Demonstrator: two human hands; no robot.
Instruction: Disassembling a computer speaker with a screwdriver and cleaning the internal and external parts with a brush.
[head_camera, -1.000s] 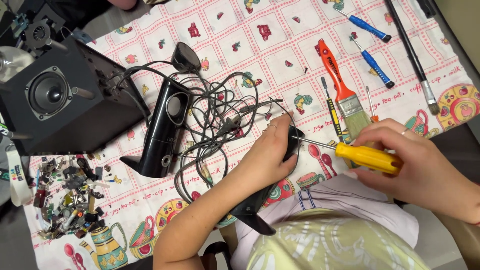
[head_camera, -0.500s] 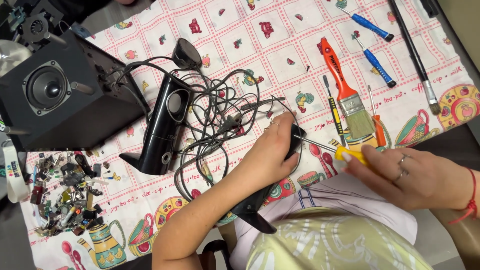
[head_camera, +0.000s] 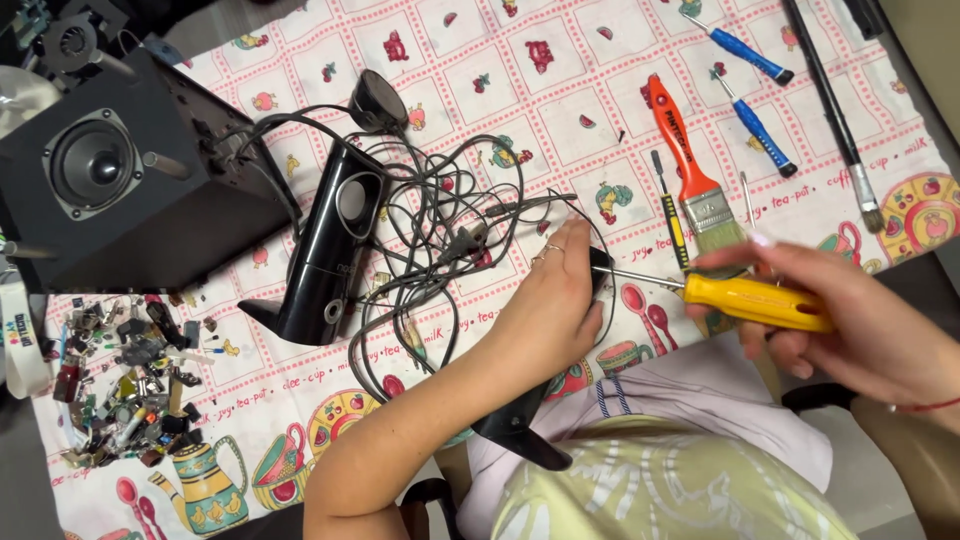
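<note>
Two slim black speakers are on the table, and only one is being worked on. Far out to the left of the left hand (head_camera: 552, 305) stands a boxy black speaker cabinet (head_camera: 130, 185) with its round cone facing up, and below it lies a heap of small loose electronic parts (head_camera: 120, 375); by the look of that pile, a good deal of stripping down is already done. Nearer the left hand, still on its left, the other slim black speaker (head_camera: 325, 255) lies whole on its side, with a tangle of black cables (head_camera: 440, 235) running from it up to the hand; it looks untouched so far. The left hand is closed down over the slim black speaker in hand (head_camera: 520, 425), pinning it at the table's near edge, so only its foot and a bit of its top show. To the right of that hand, the right hand (head_camera: 860, 325) grips a yellow-handled screwdriver (head_camera: 745, 298), fingers wrapped round the handle, the metal tip set against the speaker's top end. Whether any screw is out yet I cannot tell; the casing appears closed, so opening it seems to lie ahead. Above the right hand lie an orange-handled paintbrush (head_camera: 690, 160) and two blue screwdrivers (head_camera: 750, 95). The surface is a table under a white cloth (head_camera: 560, 90) printed with teapots and cups; little of the room shows.
</note>
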